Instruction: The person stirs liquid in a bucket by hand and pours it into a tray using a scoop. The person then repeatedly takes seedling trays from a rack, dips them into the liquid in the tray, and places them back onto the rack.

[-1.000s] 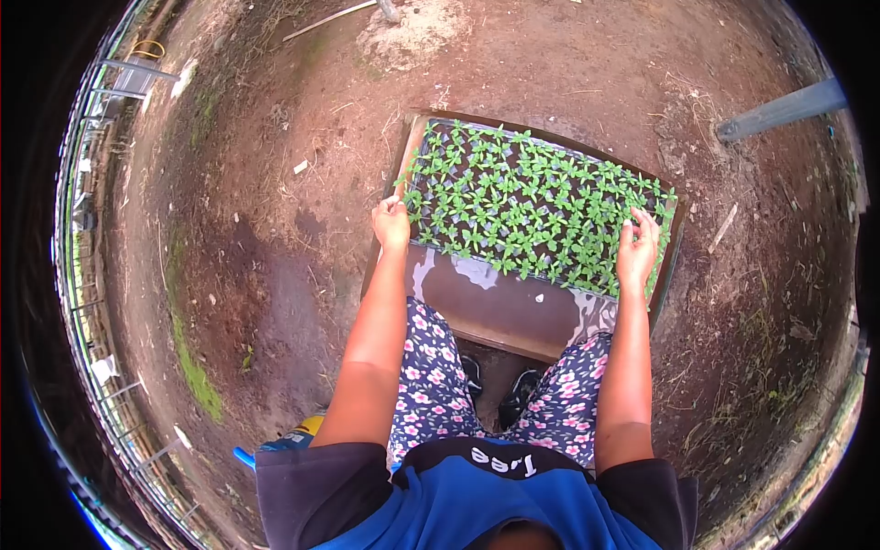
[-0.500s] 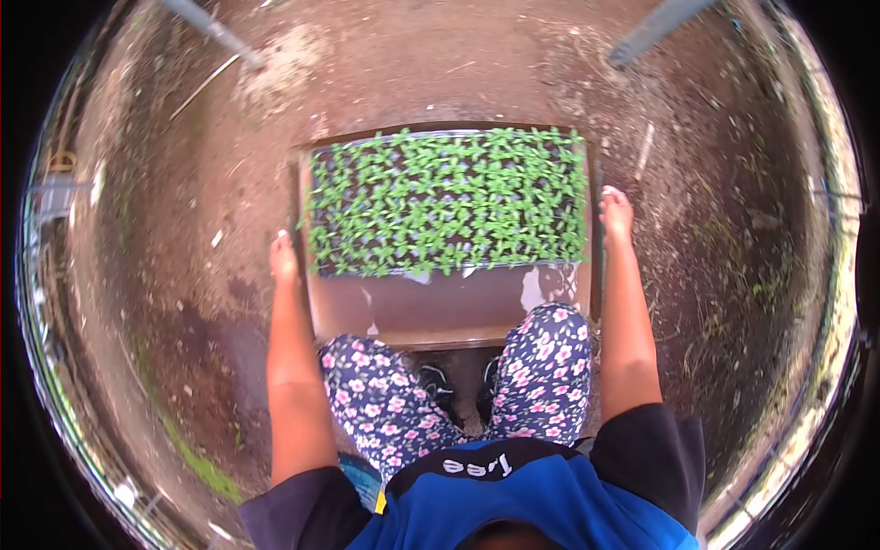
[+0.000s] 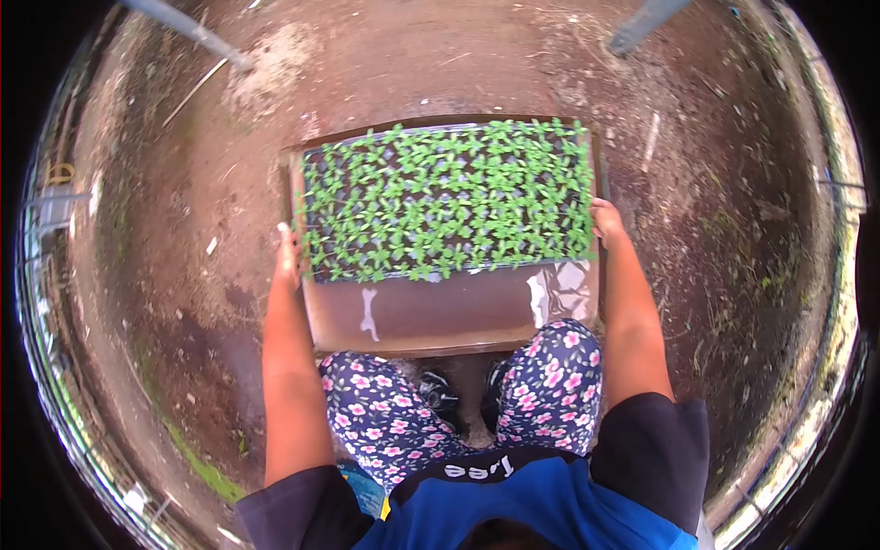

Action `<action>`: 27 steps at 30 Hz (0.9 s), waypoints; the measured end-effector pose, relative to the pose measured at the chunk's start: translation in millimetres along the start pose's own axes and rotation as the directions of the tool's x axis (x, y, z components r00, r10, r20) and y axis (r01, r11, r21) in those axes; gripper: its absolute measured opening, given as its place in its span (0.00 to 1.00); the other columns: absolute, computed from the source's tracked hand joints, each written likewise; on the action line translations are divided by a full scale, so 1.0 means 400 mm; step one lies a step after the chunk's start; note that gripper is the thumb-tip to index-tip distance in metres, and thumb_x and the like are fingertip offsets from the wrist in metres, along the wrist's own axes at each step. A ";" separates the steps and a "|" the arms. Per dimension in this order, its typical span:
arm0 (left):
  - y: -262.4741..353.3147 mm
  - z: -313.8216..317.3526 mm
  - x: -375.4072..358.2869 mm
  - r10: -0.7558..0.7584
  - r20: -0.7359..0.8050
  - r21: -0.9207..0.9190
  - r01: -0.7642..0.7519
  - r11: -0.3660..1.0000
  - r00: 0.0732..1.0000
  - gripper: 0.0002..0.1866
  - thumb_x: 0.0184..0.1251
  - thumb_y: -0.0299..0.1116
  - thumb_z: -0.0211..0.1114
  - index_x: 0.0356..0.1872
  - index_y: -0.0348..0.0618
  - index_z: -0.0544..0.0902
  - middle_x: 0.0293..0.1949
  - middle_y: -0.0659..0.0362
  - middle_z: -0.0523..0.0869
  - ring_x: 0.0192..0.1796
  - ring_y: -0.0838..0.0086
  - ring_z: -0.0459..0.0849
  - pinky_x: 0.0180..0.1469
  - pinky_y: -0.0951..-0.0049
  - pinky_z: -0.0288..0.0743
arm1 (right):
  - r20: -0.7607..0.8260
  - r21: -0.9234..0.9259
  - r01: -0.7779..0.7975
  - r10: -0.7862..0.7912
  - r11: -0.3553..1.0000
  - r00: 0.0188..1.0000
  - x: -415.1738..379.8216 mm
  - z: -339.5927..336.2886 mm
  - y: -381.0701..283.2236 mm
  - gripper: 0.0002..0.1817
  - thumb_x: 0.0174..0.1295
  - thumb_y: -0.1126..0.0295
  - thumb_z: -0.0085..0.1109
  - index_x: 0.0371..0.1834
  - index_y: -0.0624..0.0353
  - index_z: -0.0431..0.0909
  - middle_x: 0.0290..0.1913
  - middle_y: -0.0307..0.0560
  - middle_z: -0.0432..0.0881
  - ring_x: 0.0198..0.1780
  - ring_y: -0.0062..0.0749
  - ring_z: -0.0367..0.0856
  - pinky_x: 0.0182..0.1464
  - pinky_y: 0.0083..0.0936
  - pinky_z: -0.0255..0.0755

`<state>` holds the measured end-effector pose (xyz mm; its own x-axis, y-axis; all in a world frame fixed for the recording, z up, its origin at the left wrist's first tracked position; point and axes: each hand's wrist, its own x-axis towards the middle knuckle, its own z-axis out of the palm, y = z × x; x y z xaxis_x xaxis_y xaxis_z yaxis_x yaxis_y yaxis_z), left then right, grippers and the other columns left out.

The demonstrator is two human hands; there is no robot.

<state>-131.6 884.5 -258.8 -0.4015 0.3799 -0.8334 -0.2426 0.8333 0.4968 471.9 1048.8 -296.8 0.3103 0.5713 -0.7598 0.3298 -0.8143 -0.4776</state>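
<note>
A rectangular brown basin of muddy-looking water lies in front of my knees. In its far part sits a dark seedling tray, filled with rows of small green seedlings. My left hand is at the basin's left side, thumb pointing up along the wall and the other fingers partly hidden. At the right side, my right hand has its fingers closed over the basin's edge, close to the tray's end. The undersides of both hands are out of sight.
Bare brown soil surrounds the basin. Two grey posts stand beyond it, a left post and a right post. My legs in floral trousers are against the basin's near side, with dark shoes between them.
Both hands have come inward from beside the basin to its sides, and the right fingers have closed on the edge. The view has shifted slightly; the seedlings keep their place in the basin.
</note>
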 end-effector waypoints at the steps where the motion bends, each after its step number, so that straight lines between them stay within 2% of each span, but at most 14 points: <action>1: 0.014 0.006 -0.015 -0.014 -0.007 0.027 0.015 1.000 1.000 0.50 0.48 0.76 0.31 0.65 0.44 0.51 0.63 0.49 0.58 0.67 0.56 0.50 0.63 0.51 0.37 | -0.026 0.029 -0.007 0.008 1.000 1.000 -0.031 0.006 -0.023 0.16 0.53 0.70 0.48 0.47 0.45 0.69 0.34 0.31 0.74 0.31 0.18 0.68 0.32 0.23 0.61; 2: 0.014 -0.002 -0.004 -0.029 -0.003 0.054 0.029 0.998 1.000 0.51 0.48 0.76 0.31 0.64 0.44 0.52 0.64 0.50 0.57 0.67 0.56 0.47 0.64 0.51 0.35 | 0.016 0.068 0.025 -0.026 0.997 1.000 -0.007 0.001 -0.008 0.16 0.53 0.71 0.48 0.46 0.47 0.69 0.33 0.33 0.75 0.26 0.17 0.69 0.23 0.18 0.60; 4: 0.010 -0.019 0.029 -0.011 -0.088 0.012 0.012 1.000 0.996 0.44 0.53 0.71 0.35 0.61 0.46 0.59 0.50 0.56 0.73 0.56 0.65 0.65 0.56 0.56 0.50 | -0.082 0.131 0.015 -0.005 0.991 0.997 -0.034 0.003 -0.040 0.12 0.53 0.71 0.46 0.42 0.50 0.70 0.24 0.32 0.73 0.17 0.14 0.64 0.13 0.14 0.52; 7: 0.038 -0.028 0.018 0.064 -0.093 0.077 -0.057 0.995 0.994 0.25 0.59 0.57 0.48 0.53 0.56 0.69 0.29 0.69 0.78 0.34 0.81 0.71 0.41 0.72 0.59 | 0.016 0.036 0.038 -0.039 0.999 0.999 -0.045 -0.016 -0.085 0.06 0.54 0.66 0.51 0.34 0.50 0.73 0.19 0.32 0.72 0.15 0.13 0.62 0.13 0.14 0.50; 9: 0.078 -0.017 0.010 0.092 0.020 0.152 -0.094 0.984 0.996 0.10 0.58 0.45 0.54 0.38 0.58 0.76 0.23 0.73 0.74 0.28 0.84 0.69 0.37 0.76 0.59 | 0.068 -0.119 0.137 -0.130 0.983 0.989 -0.060 -0.008 -0.118 0.05 0.54 0.65 0.53 0.27 0.53 0.71 0.21 0.33 0.72 0.17 0.16 0.63 0.18 0.18 0.55; 11: 0.112 0.009 0.007 0.134 0.043 0.237 -0.140 0.961 0.990 0.05 0.55 0.41 0.58 0.30 0.56 0.74 0.21 0.72 0.72 0.28 0.84 0.68 0.36 0.79 0.58 | 0.113 -0.183 0.213 -0.195 0.960 0.974 -0.081 0.006 -0.144 0.08 0.53 0.65 0.55 0.24 0.55 0.71 0.22 0.34 0.73 0.19 0.17 0.64 0.23 0.20 0.59; 13: 0.109 0.036 0.036 0.394 0.067 0.162 -0.399 0.902 0.917 0.09 0.51 0.35 0.63 0.19 0.50 0.72 0.19 0.71 0.70 0.23 0.85 0.65 0.25 0.82 0.58 | 0.144 -0.160 0.258 -0.236 0.953 0.961 -0.103 0.023 -0.163 0.09 0.53 0.65 0.57 0.23 0.57 0.72 0.23 0.34 0.74 0.21 0.18 0.66 0.27 0.20 0.62; 15: 0.125 0.053 0.045 0.478 0.047 0.462 -0.444 0.768 0.877 0.12 0.51 0.33 0.63 0.14 0.48 0.70 0.17 0.70 0.70 0.22 0.84 0.65 0.24 0.79 0.60 | 0.175 -0.154 0.367 -0.340 0.918 0.924 -0.112 0.037 -0.182 0.07 0.51 0.69 0.57 0.20 0.59 0.74 0.19 0.34 0.74 0.21 0.18 0.68 0.27 0.19 0.63; 18: 0.172 0.110 -0.060 0.558 0.119 0.226 -0.569 0.790 0.822 0.09 0.50 0.30 0.62 0.16 0.45 0.72 0.17 0.68 0.70 0.22 0.83 0.66 0.25 0.78 0.62 | 0.192 -0.092 0.647 -0.624 0.757 0.758 -0.192 0.062 -0.238 0.04 0.50 0.74 0.54 0.21 0.61 0.75 0.18 0.32 0.73 0.20 0.16 0.67 0.26 0.18 0.63; 22: 0.296 0.109 -0.353 0.560 0.017 0.206 -0.551 0.809 0.828 0.07 0.52 0.30 0.61 0.20 0.43 0.73 0.19 0.69 0.68 0.25 0.82 0.66 0.30 0.80 0.62 | 0.098 -0.207 0.694 -0.691 0.690 0.716 -0.346 0.033 -0.344 0.10 0.47 0.70 0.58 0.29 0.67 0.76 0.41 0.51 0.77 0.44 0.33 0.74 0.48 0.25 0.64; 23: 0.313 0.065 -0.386 0.637 0.013 0.359 -0.598 0.716 0.771 0.08 0.52 0.30 0.61 0.20 0.44 0.71 0.20 0.69 0.67 0.26 0.83 0.65 0.30 0.80 0.60 | 0.085 -0.152 0.663 -0.659 0.733 0.747 -0.402 -0.024 -0.388 0.11 0.47 0.69 0.58 0.30 0.67 0.76 0.41 0.49 0.77 0.43 0.31 0.74 0.48 0.24 0.64; 24: 0.355 0.007 -0.467 0.582 0.019 0.279 -0.563 0.778 0.813 0.08 0.53 0.30 0.61 0.20 0.44 0.71 0.20 0.69 0.66 0.26 0.83 0.64 0.29 0.81 0.60 | 0.080 -0.094 0.633 -0.628 0.769 0.774 -0.463 -0.089 -0.437 0.12 0.48 0.68 0.59 0.32 0.67 0.76 0.41 0.47 0.78 0.43 0.29 0.74 0.48 0.23 0.64; 25: 0.416 -0.025 -0.484 0.498 0.034 0.205 -0.494 0.845 0.866 0.09 0.54 0.30 0.61 0.19 0.44 0.70 0.20 0.70 0.66 0.25 0.84 0.64 0.29 0.81 0.59 | 0.179 0.045 0.435 -0.435 0.899 0.882 -0.518 -0.138 -0.537 0.15 0.50 0.68 0.59 0.36 0.69 0.74 0.43 0.43 0.76 0.43 0.24 0.72 0.48 0.19 0.63; 27: 0.526 -0.139 -0.688 0.465 0.017 0.025 -0.465 0.885 0.885 0.10 0.55 0.28 0.59 0.19 0.45 0.69 0.20 0.70 0.67 0.24 0.85 0.63 0.26 0.81 0.58 | 0.225 0.074 0.433 -0.438 0.898 0.870 -0.693 -0.331 -0.666 0.13 0.51 0.70 0.59 0.38 0.65 0.73 0.33 0.34 0.73 0.36 0.18 0.68 0.41 0.16 0.62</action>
<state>-121.1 932.8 88.4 -0.4527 0.7305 -0.5112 -0.0058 0.5710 0.8210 415.9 1121.1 99.3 -0.0751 0.8311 -0.5510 0.3643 -0.4915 -0.7910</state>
